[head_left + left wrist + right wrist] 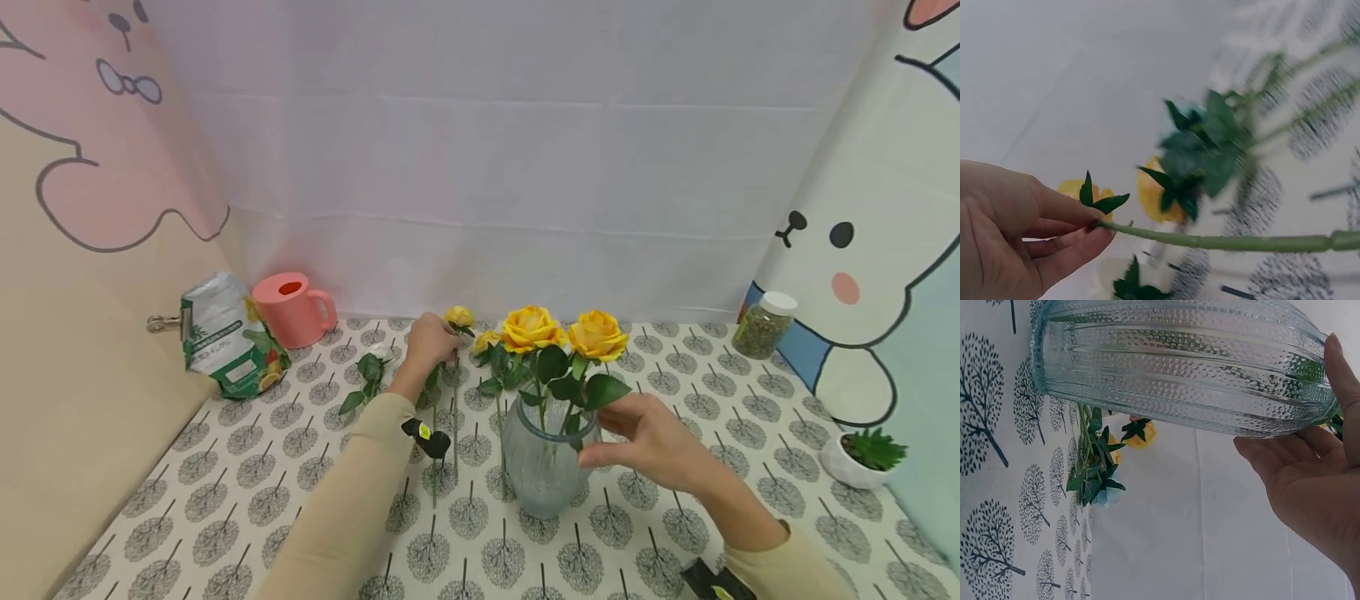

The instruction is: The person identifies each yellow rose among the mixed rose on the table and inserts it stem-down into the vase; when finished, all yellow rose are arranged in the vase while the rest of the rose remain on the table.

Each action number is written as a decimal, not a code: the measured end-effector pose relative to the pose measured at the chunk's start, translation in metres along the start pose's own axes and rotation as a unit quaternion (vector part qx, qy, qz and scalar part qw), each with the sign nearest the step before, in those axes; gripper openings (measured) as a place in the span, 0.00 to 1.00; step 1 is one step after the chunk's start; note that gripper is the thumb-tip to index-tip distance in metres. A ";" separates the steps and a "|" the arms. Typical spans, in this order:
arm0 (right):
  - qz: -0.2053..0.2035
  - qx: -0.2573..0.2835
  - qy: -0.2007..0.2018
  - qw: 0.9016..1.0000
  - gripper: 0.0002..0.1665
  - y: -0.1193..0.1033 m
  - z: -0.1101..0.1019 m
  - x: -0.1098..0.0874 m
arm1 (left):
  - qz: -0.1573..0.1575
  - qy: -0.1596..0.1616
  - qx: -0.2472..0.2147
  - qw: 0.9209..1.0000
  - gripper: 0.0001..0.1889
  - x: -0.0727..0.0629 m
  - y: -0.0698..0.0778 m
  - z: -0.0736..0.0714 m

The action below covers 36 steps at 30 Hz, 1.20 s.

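Observation:
My left hand [430,343] pinches the stem of a yellow rose [459,317] just below its bloom, at the back of the table. In the left wrist view, thumb and fingertips meet on the green stem [1229,243]. My right hand [652,442] holds a clear ribbed glass vase [542,479] near its rim, thumb on the front side and fingers behind. Two yellow roses, a left one [531,329] and a right one [597,336], stand upright in the vase. Another yellow rose [486,341] lies on the table behind it.
A pale flower with green leaves [369,367] lies left of my left hand. A pink watering can [287,312] and a clipped bag [228,337] stand at the back left. On the right are a lidded jar [763,329] and a small potted plant [855,465].

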State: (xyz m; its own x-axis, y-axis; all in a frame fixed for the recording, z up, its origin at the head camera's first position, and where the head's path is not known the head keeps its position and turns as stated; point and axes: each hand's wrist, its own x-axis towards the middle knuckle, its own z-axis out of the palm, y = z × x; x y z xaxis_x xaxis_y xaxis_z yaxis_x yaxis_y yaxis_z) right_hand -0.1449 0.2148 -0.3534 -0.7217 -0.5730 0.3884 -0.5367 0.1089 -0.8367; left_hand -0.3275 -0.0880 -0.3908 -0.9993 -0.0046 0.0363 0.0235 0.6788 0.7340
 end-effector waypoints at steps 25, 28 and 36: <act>-0.001 -0.002 0.007 1.000 0.32 0.001 -0.001 -0.004 | 0.104 -0.177 -0.709 0.675 0.04 -0.091 0.039 -0.103; -0.006 -0.004 0.007 1.000 0.32 0.000 -0.002 -0.003 | 0.151 -0.193 -0.764 0.597 0.05 -0.104 0.051 -0.109; 0.016 0.003 0.002 1.000 0.33 -0.001 -0.001 -0.001 | 0.208 -0.129 -0.852 0.463 0.05 -0.136 0.072 -0.120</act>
State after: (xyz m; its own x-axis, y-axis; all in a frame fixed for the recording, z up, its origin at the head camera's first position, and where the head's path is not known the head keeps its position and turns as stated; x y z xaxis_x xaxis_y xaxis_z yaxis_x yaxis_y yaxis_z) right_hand -0.1442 0.2164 -0.3526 -0.7401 -0.5656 0.3638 -0.5116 0.1224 -0.8504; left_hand -0.1864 -0.1269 -0.2618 -0.8636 0.1035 0.4934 -0.0163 -0.9839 0.1779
